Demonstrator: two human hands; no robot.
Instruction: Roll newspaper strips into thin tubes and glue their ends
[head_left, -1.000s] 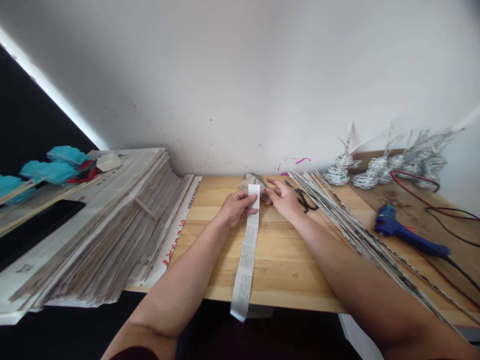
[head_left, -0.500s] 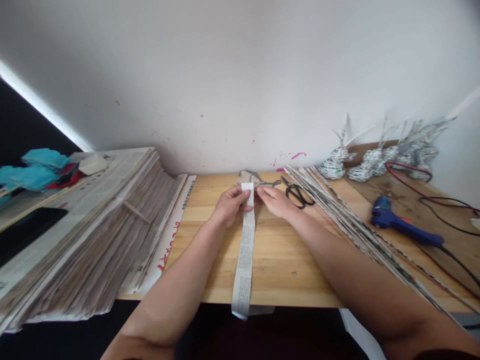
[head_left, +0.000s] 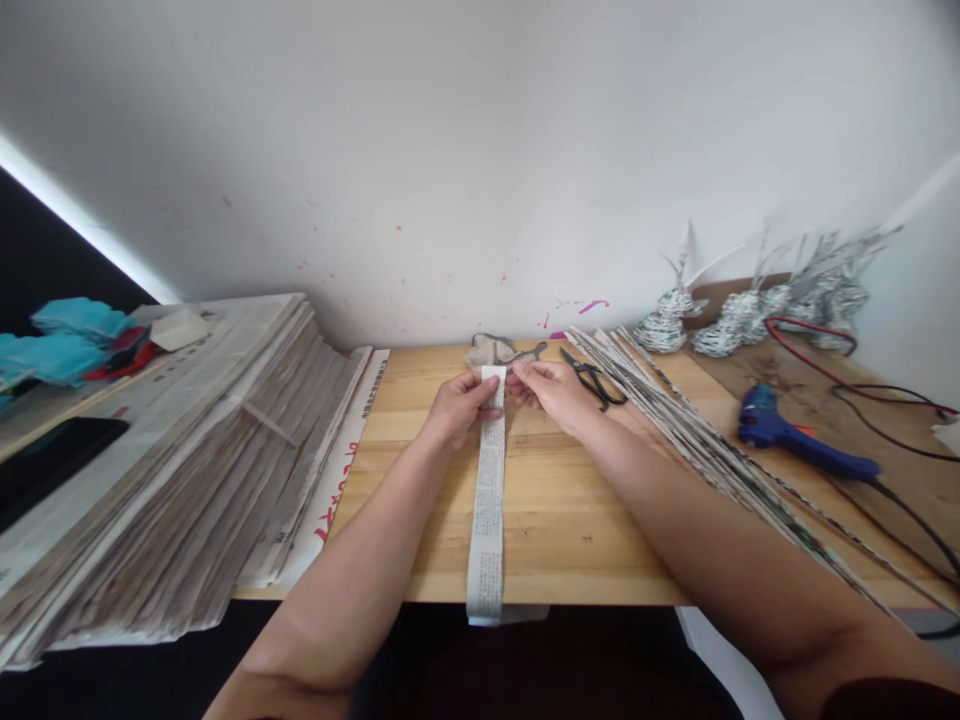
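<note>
A long narrow strip of printed newspaper (head_left: pixel 489 490) runs toward me down the middle of the wooden table, and its near end hangs over the front edge. Close to the far end, my left hand (head_left: pixel 459 408) is closed on the strip, thumb on top and fingers beneath. My right hand (head_left: pixel 551 392) is at the strip's far right edge, thumb and forefinger pinched together there; the fingertips are small and partly hidden. Just beyond the hands lies a crumpled beige cloth (head_left: pixel 487 350). Black-handled scissors (head_left: pixel 596 380) rest to the right of my right hand.
A tall stack of newspapers (head_left: pixel 187 450) fills the left, with a black phone (head_left: pixel 64 465) on top. Thin rolled paper sticks (head_left: pixel 697 440) lie on the right, beside a blue glue gun (head_left: pixel 802 445) with its cord. Several woven paper figures (head_left: pixel 664 322) stand by the wall.
My right hand has turned, its fingers now more curled and pinched at the strip's edge. The strip's near end has swung slightly and hangs straighter. The left hand keeps its hold.
</note>
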